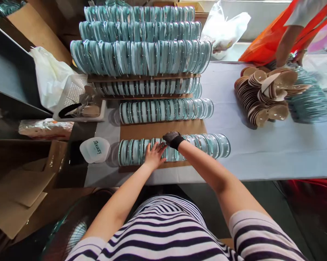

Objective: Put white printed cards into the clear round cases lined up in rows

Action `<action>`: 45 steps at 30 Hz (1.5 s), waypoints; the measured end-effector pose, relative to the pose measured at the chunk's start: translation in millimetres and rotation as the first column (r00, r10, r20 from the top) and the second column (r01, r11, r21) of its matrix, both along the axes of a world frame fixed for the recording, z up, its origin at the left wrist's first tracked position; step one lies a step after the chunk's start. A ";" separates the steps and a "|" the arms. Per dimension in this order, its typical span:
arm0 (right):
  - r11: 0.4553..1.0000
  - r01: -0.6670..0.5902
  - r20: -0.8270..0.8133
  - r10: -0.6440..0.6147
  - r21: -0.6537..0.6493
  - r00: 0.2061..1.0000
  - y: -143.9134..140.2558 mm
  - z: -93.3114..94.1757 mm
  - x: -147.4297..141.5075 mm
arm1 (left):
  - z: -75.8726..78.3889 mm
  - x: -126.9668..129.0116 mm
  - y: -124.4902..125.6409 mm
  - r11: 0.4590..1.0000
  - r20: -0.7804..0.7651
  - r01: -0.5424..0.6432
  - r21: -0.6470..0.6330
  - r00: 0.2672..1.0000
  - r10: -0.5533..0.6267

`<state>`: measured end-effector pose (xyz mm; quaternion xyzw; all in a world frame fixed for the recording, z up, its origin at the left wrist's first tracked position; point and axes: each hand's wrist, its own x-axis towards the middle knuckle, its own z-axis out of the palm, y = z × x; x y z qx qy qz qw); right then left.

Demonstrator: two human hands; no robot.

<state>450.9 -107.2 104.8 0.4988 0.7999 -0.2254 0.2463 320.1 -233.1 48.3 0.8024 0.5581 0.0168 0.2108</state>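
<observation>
A row of round, clear glass pieces stands on edge along the front of the table, packed side by side with pale bands between them; whether they are lids or shallow dishes I cannot tell. My left hand is bare and lies on the middle of this row, its fingers spread over the glass. Just right of it, my right hand wears a dark glove and bends over the row's upper side. Its fingers are pressed together, and their tips and anything in them are hidden. Brown cardboard lies under and behind the row.
More glass rows are stacked at the back on cardboard strips. Left are a white basket with utensils and a white container. Piled brown bowl-shaped pieces and stacked glass stand right, near a co-worker's arm.
</observation>
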 end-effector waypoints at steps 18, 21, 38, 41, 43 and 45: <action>0.964 0.248 -0.089 -0.240 0.094 0.967 -121.6 -33.7 86.8 | 12.5 15.6 -0.7 1.000 -0.026 -0.010 -0.002 1.000 0.010; 0.956 0.229 0.024 -0.238 0.183 0.971 -54.9 -4.2 96.9 | 13.9 35.9 4.7 0.998 0.008 0.064 0.017 0.998 -0.064; 0.989 0.134 -0.041 -0.132 0.061 0.990 -90.2 -8.9 106.2 | 9.8 64.3 9.8 0.999 -0.009 0.042 -0.017 0.999 -0.042; 0.982 0.190 -0.061 -0.190 -0.009 0.980 -133.8 -37.0 115.0 | 9.9 65.2 10.3 0.999 -0.017 0.040 -0.013 0.999 -0.040; 0.978 0.200 -0.050 -0.203 -0.061 0.978 -150.9 -55.5 114.7 | 10.2 65.7 10.1 0.999 -0.030 0.039 -0.020 0.999 -0.039; 0.973 0.216 -0.042 -0.220 -0.078 0.975 -160.4 -67.7 113.8 | 11.1 66.0 8.7 0.999 -0.045 0.039 -0.025 0.998 -0.040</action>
